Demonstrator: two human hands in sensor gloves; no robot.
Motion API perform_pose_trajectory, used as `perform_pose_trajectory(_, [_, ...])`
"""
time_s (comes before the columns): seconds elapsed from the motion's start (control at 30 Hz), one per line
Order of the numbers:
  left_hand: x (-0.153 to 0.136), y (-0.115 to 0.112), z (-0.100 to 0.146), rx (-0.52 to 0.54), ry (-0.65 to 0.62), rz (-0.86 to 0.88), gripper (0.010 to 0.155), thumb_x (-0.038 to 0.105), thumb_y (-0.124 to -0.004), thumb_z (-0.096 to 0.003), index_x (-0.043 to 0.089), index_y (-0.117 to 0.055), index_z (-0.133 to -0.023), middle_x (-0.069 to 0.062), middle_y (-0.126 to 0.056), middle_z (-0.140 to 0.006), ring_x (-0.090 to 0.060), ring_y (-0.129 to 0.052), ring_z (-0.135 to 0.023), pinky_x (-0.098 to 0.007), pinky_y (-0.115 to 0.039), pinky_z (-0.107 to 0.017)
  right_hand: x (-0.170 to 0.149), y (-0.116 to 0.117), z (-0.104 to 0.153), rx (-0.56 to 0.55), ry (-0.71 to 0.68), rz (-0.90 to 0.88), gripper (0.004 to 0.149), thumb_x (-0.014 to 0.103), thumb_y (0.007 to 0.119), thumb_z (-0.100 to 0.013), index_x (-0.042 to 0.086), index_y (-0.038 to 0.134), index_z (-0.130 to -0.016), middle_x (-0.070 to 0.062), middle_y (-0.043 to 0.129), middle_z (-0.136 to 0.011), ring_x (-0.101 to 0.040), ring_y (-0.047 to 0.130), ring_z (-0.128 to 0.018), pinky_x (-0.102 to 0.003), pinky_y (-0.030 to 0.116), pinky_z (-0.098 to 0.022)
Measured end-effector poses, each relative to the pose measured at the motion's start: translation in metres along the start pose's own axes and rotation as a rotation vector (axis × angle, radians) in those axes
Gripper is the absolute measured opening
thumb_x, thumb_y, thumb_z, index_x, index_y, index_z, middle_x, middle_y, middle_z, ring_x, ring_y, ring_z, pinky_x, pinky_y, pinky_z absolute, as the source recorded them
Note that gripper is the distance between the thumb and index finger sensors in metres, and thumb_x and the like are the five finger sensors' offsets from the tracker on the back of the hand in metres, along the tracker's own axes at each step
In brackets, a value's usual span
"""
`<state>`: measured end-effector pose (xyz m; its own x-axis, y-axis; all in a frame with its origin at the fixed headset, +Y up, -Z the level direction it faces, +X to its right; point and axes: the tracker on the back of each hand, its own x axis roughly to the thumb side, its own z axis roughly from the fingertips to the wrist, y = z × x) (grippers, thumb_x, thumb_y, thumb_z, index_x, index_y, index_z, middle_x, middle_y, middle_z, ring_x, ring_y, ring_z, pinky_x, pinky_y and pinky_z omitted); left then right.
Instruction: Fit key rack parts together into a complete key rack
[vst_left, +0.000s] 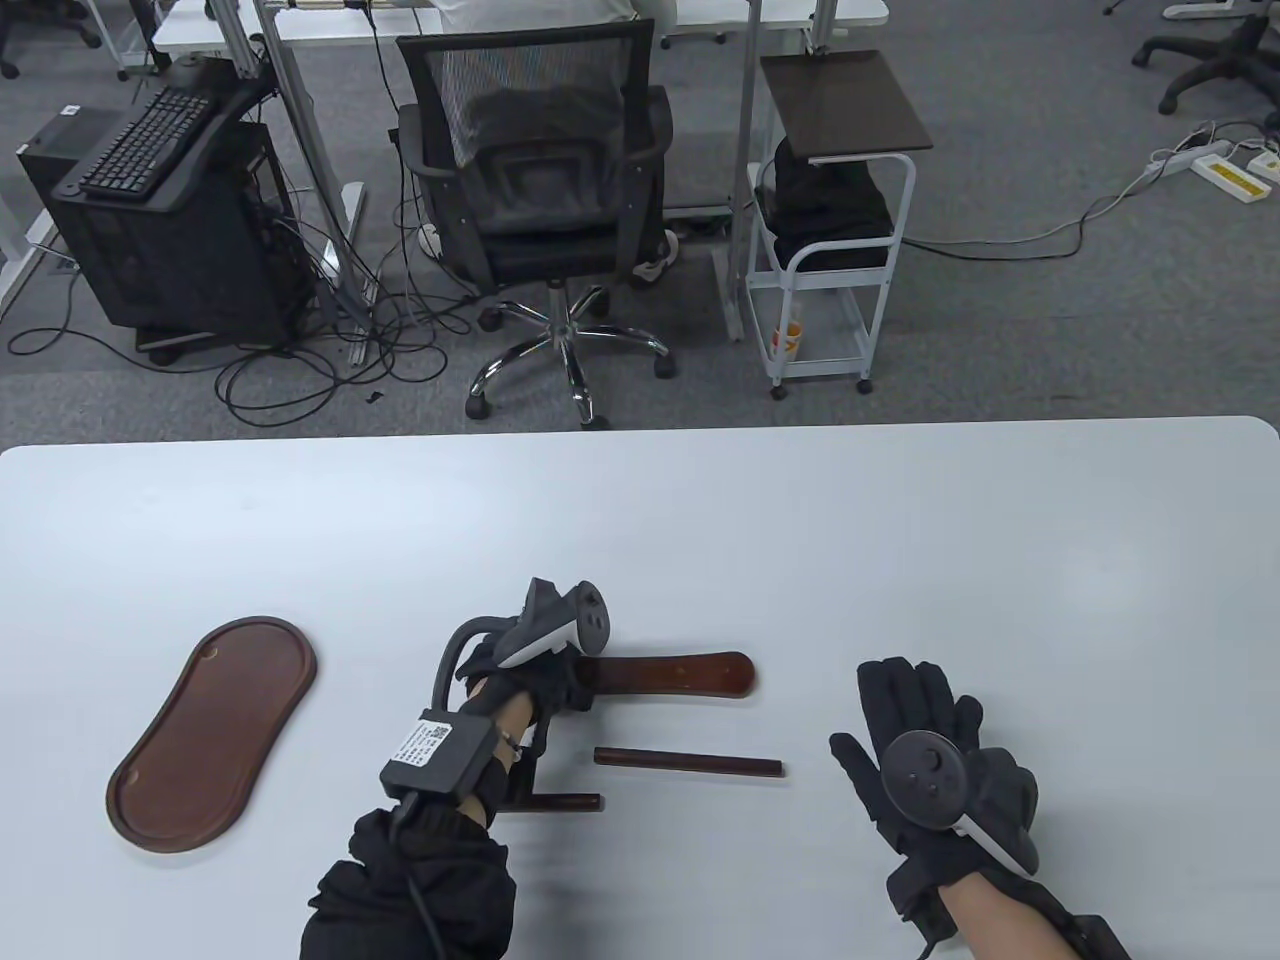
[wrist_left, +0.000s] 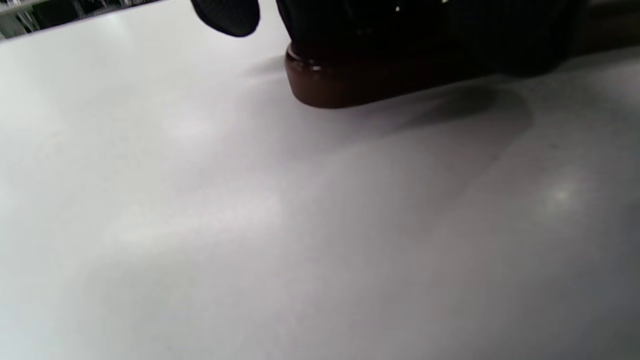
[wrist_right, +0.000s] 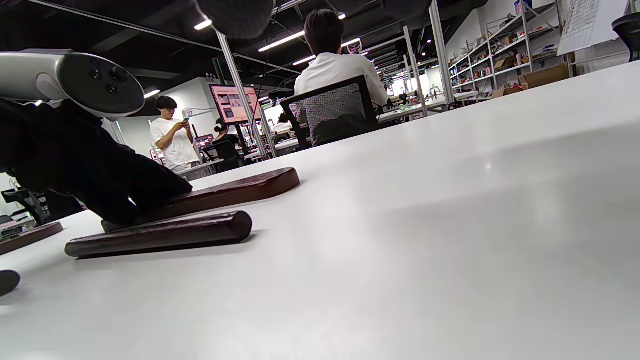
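The left hand (vst_left: 530, 680) rests its fingers on the flat wooden bar (vst_left: 690, 675). The right hand (vst_left: 925, 745) lies flat, fingers spread, on the bench (vst_left: 900, 540).

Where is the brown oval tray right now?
In the table view, the oval tray lies flat on the table's left side, by itself, left of the left hand.
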<state>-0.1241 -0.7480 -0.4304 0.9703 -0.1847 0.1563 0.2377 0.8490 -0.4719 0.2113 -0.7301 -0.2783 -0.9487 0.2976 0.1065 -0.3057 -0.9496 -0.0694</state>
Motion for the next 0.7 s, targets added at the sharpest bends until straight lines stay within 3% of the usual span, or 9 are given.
perform_pose_trajectory(0.27, [0.008, 0.001, -0.002, 0.019, -0.005, -0.109, 0.069, 0.053, -0.08, -0.0436, 0.046, -0.048, -0.105, 0.014, -0.053, -0.116, -0.018, -0.06, -0.112, -0.054, -0.054, -0.086, 0.0, 0.0, 0.001, 0.006, 0.001, 0.003, 0.07, 0.047, 0.06, -0.059, 0.01, 0.038, -0.114, -0.022, 0.038, -0.121, -0.049, 0.029, -0.105, -0.07, 0.023, -0.069])
perform_pose_trajectory(0.4, [0.01, -0.001, -0.001, -0.008, -0.028, -0.155, 0.069, 0.054, -0.076, -0.0461, 0.048, -0.043, -0.107, 0.015, -0.049, -0.118, -0.018, -0.054, -0.115, -0.057, -0.051, -0.087, 0.0, 0.0, 0.0, 0.005, -0.003, 0.002, 0.07, 0.047, 0.06, -0.059, 0.01, 0.039, -0.114, -0.022, 0.038, -0.121, -0.049, 0.029, -0.105, -0.071, 0.024, -0.068])
perform_pose_trajectory(0.5, [0.012, -0.004, 0.0, -0.056, -0.061, -0.166, 0.07, 0.052, -0.069, -0.0506, 0.042, -0.034, -0.11, 0.008, -0.037, -0.122, -0.023, -0.042, -0.12, -0.062, -0.046, -0.088, 0.0, 0.0, 0.0, 0.008, -0.006, 0.0, 0.07, 0.047, 0.06, -0.059, 0.011, 0.039, -0.114, -0.022, 0.038, -0.121, -0.049, 0.029, -0.105, -0.071, 0.025, -0.068])
perform_pose_trajectory(0.63, [0.015, -0.006, 0.001, -0.034, -0.078, -0.225, 0.071, 0.05, -0.066, -0.0516, 0.036, -0.031, -0.112, 0.005, -0.035, -0.124, -0.024, -0.042, -0.12, -0.061, -0.046, -0.089, 0.0, 0.001, 0.0, 0.006, -0.009, -0.006, 0.07, 0.047, 0.06, -0.059, 0.011, 0.039, -0.114, -0.022, 0.038, -0.121, -0.049, 0.03, -0.105, -0.072, 0.025, -0.068])
perform_pose_trajectory(0.7, [0.015, -0.005, 0.002, -0.009, -0.091, -0.22, 0.071, 0.047, -0.065, -0.052, 0.033, -0.029, -0.112, 0.002, -0.036, -0.124, -0.025, -0.047, -0.119, -0.057, -0.054, -0.089, 0.0, 0.001, 0.0, 0.008, -0.009, -0.006, 0.07, 0.047, 0.06, -0.059, 0.011, 0.039, -0.114, -0.022, 0.039, -0.121, -0.049, 0.03, -0.105, -0.072, 0.026, -0.068])
